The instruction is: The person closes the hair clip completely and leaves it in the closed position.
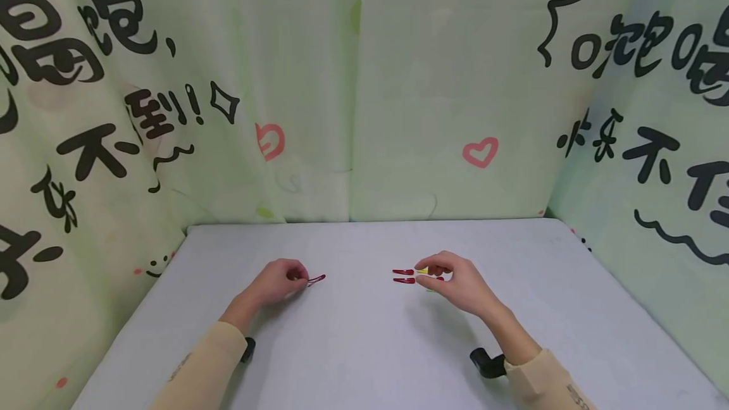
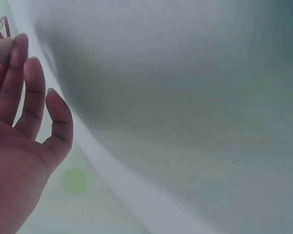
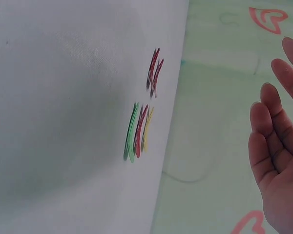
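In the head view, my left hand (image 1: 279, 281) is over the left half of the table, pinching a red snap hair clip (image 1: 317, 279) between thumb and forefinger. The clip's looped end (image 2: 8, 27) sticks out past the fingertips in the left wrist view, the other fingers loosely bent. My right hand (image 1: 460, 281) hovers over a group of hair clips, thumb and fingertips apart, nothing between them. Below it lie a green clip (image 3: 131, 134), a red clip (image 3: 141, 132) and a yellow clip (image 3: 147, 130) side by side. Two dark red clips (image 1: 404, 281) lie just left of these.
A white-covered table (image 1: 353, 347) spans the space under both hands. Pale green curtains (image 1: 410, 81) with black lettering and pink hearts hang behind it and on both sides. A black wrist camera (image 1: 487, 364) sits below the right forearm.
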The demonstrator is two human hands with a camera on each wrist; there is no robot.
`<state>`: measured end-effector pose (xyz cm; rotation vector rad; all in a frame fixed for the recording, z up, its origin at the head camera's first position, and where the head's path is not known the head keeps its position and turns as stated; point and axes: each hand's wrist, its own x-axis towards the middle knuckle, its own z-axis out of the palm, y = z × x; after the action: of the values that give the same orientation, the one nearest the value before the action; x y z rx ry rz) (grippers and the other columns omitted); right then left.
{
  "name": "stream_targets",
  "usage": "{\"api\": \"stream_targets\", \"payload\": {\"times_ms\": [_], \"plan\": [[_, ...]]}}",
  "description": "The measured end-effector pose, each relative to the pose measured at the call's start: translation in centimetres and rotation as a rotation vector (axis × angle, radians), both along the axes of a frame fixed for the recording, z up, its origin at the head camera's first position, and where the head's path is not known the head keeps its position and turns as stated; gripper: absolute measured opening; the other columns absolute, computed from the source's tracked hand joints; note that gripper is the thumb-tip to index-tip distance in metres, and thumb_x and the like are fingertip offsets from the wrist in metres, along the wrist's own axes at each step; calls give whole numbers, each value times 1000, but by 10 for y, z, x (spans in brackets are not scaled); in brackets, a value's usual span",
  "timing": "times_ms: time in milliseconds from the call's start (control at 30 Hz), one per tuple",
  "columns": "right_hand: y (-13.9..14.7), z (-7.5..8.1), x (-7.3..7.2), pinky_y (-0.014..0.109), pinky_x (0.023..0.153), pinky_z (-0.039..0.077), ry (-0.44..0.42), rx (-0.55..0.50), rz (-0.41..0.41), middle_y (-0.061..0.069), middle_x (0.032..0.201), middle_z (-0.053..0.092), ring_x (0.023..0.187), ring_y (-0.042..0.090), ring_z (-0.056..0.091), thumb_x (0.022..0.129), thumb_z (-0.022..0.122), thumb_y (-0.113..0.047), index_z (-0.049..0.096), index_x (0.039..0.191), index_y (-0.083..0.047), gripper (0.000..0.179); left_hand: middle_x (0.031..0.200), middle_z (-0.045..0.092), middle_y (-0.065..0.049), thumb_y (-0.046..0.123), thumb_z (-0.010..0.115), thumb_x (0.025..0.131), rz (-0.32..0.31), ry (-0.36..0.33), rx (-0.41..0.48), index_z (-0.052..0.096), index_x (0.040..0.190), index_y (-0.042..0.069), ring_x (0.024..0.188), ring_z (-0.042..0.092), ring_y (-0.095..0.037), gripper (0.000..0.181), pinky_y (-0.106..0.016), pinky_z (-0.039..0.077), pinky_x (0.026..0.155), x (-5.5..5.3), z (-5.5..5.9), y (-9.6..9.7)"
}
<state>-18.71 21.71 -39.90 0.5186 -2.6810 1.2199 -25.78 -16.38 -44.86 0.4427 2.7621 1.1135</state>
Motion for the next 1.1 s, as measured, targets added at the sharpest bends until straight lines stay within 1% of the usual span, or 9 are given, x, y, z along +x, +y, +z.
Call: {"api": "stream_targets", "payload": {"times_ms": [133,200,367,467,600,733,967,1033,1100], "plan": [[0,0,0,32,76,48,13,-9,7,-9,95,64,88,16,57,89,79,-19,77,106,-15,18,84,63,3,4,72,90,-23,15,41,70,87,11,81,55,-16,8,-31,47,72,3,5,3],[-1,0,0,32,76,48,17,-13,9,-9,95,64,88,15,57,89,79,-19,77,106,-16,18,83,64,3,5,72,90,-32,21,66,70,88,9,81,56,-16,5,-31,47,71,5,7,4],[-1,1,1,32,77,48,22,-24,10,-10,94,64,88,15,57,89,79,-20,77,106,-19,17,84,65,3,8,72,91,-34,15,129,72,93,9,81,58,-16,2,-30,46,65,10,11,9],[-2,2,2,32,77,47,22,-28,8,-9,94,64,88,15,57,89,79,-20,77,106,-20,17,86,67,1,9,71,92,-41,17,151,72,94,12,83,59,-16,4,-30,46,69,12,14,11],[-2,3,4,33,78,48,20,-28,9,-9,96,65,89,15,58,89,80,-19,76,106,-20,18,89,69,-1,8,70,92,-50,27,182,72,95,11,85,61,-16,5,-33,48,74,13,15,12],[-4,3,4,35,80,49,28,-31,20,-9,98,65,91,16,59,89,79,-19,76,108,-20,19,90,69,0,7,69,93,-39,21,218,72,97,10,86,61,-17,6,-33,49,74,14,17,15],[-9,5,5,45,82,50,35,-51,33,-6,100,67,92,17,59,89,80,-17,75,109,-20,21,95,71,-8,8,70,95,-14,7,269,72,99,9,87,60,-19,5,-34,49,74,19,22,21],[-10,6,6,46,83,50,41,-51,31,-6,101,68,93,17,60,88,80,-18,75,109,-19,21,96,71,-7,8,69,95,-13,11,281,72,100,9,88,60,-18,6,-34,49,75,21,24,22],[-12,7,5,44,84,51,53,-51,31,-4,103,69,94,17,61,88,80,-17,75,110,-19,22,96,71,-8,8,69,95,-11,16,292,72,99,9,89,60,-19,5,-35,48,75,22,26,23]]}}
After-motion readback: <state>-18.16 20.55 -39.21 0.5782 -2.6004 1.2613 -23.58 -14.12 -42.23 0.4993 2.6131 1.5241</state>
